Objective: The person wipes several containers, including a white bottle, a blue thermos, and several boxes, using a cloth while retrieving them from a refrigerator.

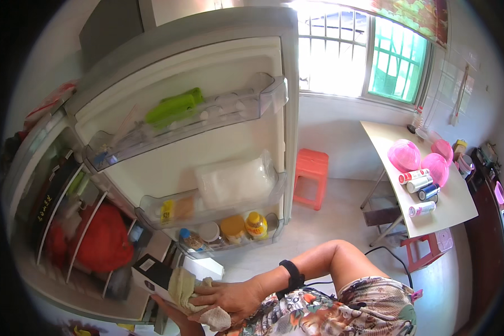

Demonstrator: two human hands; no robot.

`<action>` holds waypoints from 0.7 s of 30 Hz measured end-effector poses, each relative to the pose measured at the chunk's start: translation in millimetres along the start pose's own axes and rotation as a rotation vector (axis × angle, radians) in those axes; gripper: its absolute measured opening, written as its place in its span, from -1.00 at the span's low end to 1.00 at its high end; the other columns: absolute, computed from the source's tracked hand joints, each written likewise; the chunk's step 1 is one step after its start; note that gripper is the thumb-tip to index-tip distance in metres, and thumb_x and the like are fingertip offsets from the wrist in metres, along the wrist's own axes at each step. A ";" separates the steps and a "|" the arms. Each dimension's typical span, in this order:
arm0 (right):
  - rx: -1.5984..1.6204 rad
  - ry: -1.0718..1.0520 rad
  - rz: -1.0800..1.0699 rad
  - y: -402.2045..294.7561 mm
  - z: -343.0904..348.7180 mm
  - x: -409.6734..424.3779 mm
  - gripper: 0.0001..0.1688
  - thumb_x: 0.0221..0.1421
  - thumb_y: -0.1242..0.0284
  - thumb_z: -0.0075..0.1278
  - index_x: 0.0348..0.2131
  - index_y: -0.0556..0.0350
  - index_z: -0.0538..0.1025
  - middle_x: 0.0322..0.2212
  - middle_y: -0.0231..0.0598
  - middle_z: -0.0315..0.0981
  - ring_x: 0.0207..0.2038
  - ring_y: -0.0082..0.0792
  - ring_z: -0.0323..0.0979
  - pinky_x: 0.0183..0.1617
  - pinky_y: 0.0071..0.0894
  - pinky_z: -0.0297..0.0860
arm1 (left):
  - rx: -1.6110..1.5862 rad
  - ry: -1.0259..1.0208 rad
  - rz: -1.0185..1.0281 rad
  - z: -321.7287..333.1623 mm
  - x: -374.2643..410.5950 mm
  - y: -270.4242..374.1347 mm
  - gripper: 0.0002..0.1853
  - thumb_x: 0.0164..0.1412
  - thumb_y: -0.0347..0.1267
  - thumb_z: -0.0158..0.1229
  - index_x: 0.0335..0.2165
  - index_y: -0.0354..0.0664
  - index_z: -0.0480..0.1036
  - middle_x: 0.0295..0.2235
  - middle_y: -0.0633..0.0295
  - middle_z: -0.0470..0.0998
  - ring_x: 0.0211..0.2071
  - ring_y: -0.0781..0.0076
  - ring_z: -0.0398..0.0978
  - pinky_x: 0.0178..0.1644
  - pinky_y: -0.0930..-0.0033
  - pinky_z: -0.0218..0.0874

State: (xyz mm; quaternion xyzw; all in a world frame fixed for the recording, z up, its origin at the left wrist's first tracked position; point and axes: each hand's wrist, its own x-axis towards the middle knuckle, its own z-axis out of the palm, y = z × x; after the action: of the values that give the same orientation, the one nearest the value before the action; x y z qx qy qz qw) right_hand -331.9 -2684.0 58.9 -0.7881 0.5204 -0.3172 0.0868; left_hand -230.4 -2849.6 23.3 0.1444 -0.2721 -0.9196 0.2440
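A black and white box (154, 272) is in front of my body at the opening of the refrigerator. My left hand (173, 311) supports it from below and is partly hidden by the cloth and my right hand. On the box's near end lies a pale yellow cloth (184, 287), pressed there by my right hand (231, 297). A whitish bunched part of the cloth sticks out below my right fingers. The refrigerator door (185, 138) stands open beyond my hands.
Inside the refrigerator, a red bag (103, 239) sits on the shelves. Door bins hold a green tray (174, 109), a clear plastic bag (237, 180) and several jars (233, 229). To the right are a red stool (313, 168) and a table (378, 138) bearing pink covers (404, 155) and bottles (420, 184).
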 end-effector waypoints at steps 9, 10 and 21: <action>0.404 0.331 0.415 36.2 -1.4 32.2 0.36 -0.34 0.41 0.22 0.25 -0.03 -0.34 0.16 0.15 -0.23 0.18 0.11 -0.08 0.20 -0.25 0.01 | 0.300 -0.016 0.253 41.0 -20.2 -1.7 -0.19 0.19 0.19 -0.38 0.19 -0.16 -0.16 0.15 0.05 0.02 0.17 0.12 0.03 0.24 0.13 -0.17; 0.372 0.345 0.402 39.2 -2.0 32.4 0.35 -0.33 0.42 0.22 0.25 -0.03 -0.34 0.17 0.13 -0.21 0.18 0.05 -0.06 0.21 -0.27 0.01 | 0.323 -0.045 0.245 38.4 -18.6 -1.4 -0.18 0.20 0.18 -0.40 0.19 -0.17 -0.19 0.16 0.05 -0.01 0.18 0.12 0.00 0.25 0.13 -0.20; 1.102 0.374 0.362 30.7 -12.4 17.6 0.22 -0.20 0.48 0.16 0.25 0.08 -0.29 0.19 -0.13 -0.11 0.21 -0.36 -0.09 0.25 -0.39 -0.11 | 0.574 -0.191 0.302 -13.1 -5.4 6.3 -0.24 0.20 0.07 -0.17 0.17 -0.18 -0.07 0.15 0.08 0.08 0.15 0.20 0.11 0.19 0.13 -0.03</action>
State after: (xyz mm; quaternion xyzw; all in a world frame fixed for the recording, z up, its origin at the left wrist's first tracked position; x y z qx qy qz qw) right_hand -358.2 -2710.6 61.4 -0.4572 0.4116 -0.6532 0.4415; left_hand -218.4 -2857.0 17.0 0.0783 -0.5599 -0.7683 0.3002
